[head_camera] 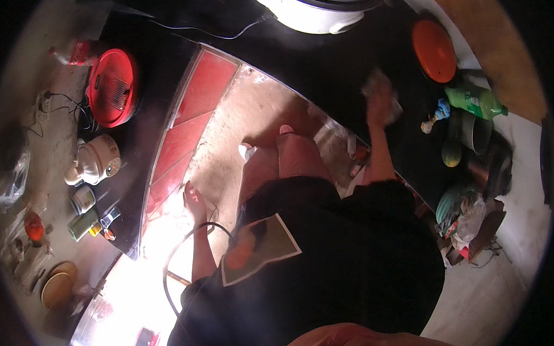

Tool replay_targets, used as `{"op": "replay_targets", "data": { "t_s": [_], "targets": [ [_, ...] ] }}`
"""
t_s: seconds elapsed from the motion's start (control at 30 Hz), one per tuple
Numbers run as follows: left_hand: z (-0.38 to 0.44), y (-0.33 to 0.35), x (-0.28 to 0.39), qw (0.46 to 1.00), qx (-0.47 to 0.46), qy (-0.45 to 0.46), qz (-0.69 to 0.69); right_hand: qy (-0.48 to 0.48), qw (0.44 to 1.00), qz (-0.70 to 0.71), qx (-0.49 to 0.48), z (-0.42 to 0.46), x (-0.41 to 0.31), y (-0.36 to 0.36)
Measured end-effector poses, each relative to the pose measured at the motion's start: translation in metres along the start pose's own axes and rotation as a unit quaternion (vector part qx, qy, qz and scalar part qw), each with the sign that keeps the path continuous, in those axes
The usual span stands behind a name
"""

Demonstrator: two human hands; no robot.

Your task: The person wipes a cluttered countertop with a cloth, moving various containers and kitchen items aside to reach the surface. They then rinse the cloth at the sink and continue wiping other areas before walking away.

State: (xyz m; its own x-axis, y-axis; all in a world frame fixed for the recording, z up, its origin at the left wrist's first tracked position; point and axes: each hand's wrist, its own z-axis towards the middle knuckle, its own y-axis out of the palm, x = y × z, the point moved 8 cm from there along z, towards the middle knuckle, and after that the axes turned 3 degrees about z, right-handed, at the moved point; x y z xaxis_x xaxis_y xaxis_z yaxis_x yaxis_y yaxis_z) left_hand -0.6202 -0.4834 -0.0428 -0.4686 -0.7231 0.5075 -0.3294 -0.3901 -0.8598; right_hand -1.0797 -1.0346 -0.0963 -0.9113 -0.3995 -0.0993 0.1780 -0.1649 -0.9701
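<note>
My right hand (pixel 378 98) presses a pale, crumpled cloth (pixel 395 109) against the black countertop (pixel 332 63). Both hand and cloth are blurred. Away from the counter, my left hand (pixel 194 202) hangs at my side in front of red tiles, with nothing seen in it and its fingers loosely apart. Strong glare washes out the area around it. To the right of the cloth lie a small blue-wrapped item (pixel 442 108), a green plastic bottle (pixel 476 102) and a round orange-red lid or plate (pixel 434 51).
A white electric cooker (pixel 317 13) with a cord (pixel 208 32) stands at the far counter. Along the left counter are a red round appliance (pixel 113 87), a cream electric appliance (pixel 100 158) and jars (pixel 82 199). A green basket (pixel 447 206) with plastic bags sits at right.
</note>
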Motion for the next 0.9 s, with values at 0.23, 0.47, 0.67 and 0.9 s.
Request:
{"op": "replay_targets", "data": {
  "t_s": [0.23,0.47,0.67,0.9],
  "targets": [
    [0.0,-0.014,-0.033,1.0,0.005,-0.013,0.006,0.052,0.996,0.064,0.017,-0.079,0.01,-0.009],
    [0.036,-0.044,-0.076,0.996,-0.007,-0.085,0.013,-0.137,0.982,0.128,0.025,-0.004,-0.195,-0.002],
    [0.068,-0.084,-0.111,0.994,-0.001,-0.111,0.011,-0.236,0.955,0.176,-0.027,0.097,-0.411,0.033],
    [0.09,-0.092,-0.146,0.996,0.013,-0.089,-0.01,-0.206,0.971,0.123,-0.013,0.145,-0.471,0.07]
  ]
}}
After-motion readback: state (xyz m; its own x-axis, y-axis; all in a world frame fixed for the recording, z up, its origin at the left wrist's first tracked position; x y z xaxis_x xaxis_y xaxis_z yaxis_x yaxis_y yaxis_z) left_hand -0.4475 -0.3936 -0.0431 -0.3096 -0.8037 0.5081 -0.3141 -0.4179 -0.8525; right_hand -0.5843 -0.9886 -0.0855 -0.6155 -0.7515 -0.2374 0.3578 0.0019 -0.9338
